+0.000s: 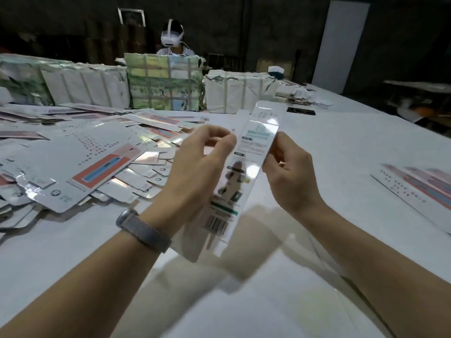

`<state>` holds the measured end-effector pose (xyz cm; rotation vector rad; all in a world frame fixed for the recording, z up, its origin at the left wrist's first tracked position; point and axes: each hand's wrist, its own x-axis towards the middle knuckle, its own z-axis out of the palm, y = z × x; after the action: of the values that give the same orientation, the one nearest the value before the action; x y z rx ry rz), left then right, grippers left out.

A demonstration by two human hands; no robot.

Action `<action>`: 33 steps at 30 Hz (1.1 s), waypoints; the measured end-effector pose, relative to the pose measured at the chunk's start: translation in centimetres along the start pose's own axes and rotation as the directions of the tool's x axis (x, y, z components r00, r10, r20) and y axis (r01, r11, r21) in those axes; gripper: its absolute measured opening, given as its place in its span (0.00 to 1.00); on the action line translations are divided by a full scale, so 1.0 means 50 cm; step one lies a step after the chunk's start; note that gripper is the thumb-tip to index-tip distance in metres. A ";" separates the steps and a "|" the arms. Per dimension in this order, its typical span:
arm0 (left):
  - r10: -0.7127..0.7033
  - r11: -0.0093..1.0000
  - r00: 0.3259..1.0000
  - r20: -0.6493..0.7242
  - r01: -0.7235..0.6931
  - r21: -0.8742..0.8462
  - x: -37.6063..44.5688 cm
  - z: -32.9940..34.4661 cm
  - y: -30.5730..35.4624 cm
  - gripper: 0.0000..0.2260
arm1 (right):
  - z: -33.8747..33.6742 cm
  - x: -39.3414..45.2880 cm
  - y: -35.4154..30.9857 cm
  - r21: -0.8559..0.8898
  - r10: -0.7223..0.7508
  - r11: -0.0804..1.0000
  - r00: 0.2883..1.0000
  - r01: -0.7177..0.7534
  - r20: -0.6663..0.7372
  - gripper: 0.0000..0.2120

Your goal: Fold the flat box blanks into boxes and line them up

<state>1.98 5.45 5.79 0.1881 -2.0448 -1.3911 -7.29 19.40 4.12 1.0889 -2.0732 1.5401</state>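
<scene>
A long, narrow glossy box blank [246,162], white with teal print and a barcode near its lower end, is held tilted above the white table. My left hand [197,167] pinches its left edge with thumb and fingertips. My right hand [288,172] curls round its right edge. A loose heap of flat blanks [80,157] with red and blue print covers the table at the left. Folded boxes [419,186] lie side by side at the right edge.
Wrapped bundles of stock [166,81] stand in a row along the far side of the table [341,147]. Behind them sits a person [172,37] wearing a white headset. A small black card [301,110] lies at the far right.
</scene>
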 end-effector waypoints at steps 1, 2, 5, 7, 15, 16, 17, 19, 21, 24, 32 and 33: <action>-0.086 0.995 0.994 0.060 0.089 -0.048 -0.007 0.009 -0.008 0.13 | -0.001 0.001 -0.005 0.100 0.033 0.994 0.999 -0.031 -0.024 0.05; -0.152 0.983 0.980 0.126 0.163 -0.085 -0.014 0.017 -0.015 0.21 | -0.002 0.003 -0.009 0.195 0.065 0.979 0.997 -0.057 -0.035 0.03; -0.238 0.962 0.929 0.283 0.266 -0.061 -0.025 0.036 -0.031 0.32 | -0.008 0.006 -0.008 0.404 0.140 0.905 0.990 -0.131 0.008 0.04; -0.294 0.923 0.863 0.411 0.368 -0.114 -0.024 0.038 -0.030 0.27 | -0.011 0.005 -0.005 0.391 0.143 0.907 0.988 -0.157 0.065 0.10; -0.261 0.688 0.765 0.589 0.575 -0.442 -0.034 0.022 -0.027 0.28 | -0.014 0.006 -0.001 0.074 0.014 0.997 1.000 -0.013 -0.019 0.13; -0.291 0.705 0.791 0.538 0.557 -0.438 -0.035 0.023 -0.026 0.27 | -0.016 0.008 0.002 -0.024 -0.021 1.000 0.999 0.020 -0.039 0.11; -0.319 0.720 0.811 0.490 0.543 -0.431 -0.035 0.022 -0.025 0.24 | -0.018 0.008 0.003 -0.084 -0.038 0.996 0.998 0.034 -0.045 0.11; -0.344 0.722 0.827 0.444 0.536 -0.438 -0.033 0.022 -0.028 0.23 | -0.021 0.008 0.003 -0.141 -0.027 0.990 0.999 0.021 -0.037 0.13; -0.339 0.695 0.824 0.454 0.545 -0.470 -0.033 0.023 -0.028 0.22 | -0.020 0.007 0.002 -0.187 0.008 0.982 1.000 -0.013 -0.030 0.15; -0.260 0.700 0.831 0.491 0.513 -0.497 -0.034 0.026 -0.026 0.20 | -0.016 0.009 -0.001 -0.073 0.087 0.994 0.996 -0.086 0.013 0.13; -0.138 0.831 0.713 0.688 0.461 -0.311 -0.038 0.016 -0.024 0.19 | -0.067 0.044 -0.013 0.106 0.346 0.917 0.898 -0.385 0.270 0.16; -0.140 0.845 0.706 0.695 0.450 -0.287 -0.039 0.015 -0.023 0.20 | -0.073 0.046 -0.013 0.083 0.345 0.920 0.890 -0.384 0.298 0.15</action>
<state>2.79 6.43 3.79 -0.2076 -2.2094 -2.3645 -8.92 21.80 7.35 1.0576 -2.5112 1.8192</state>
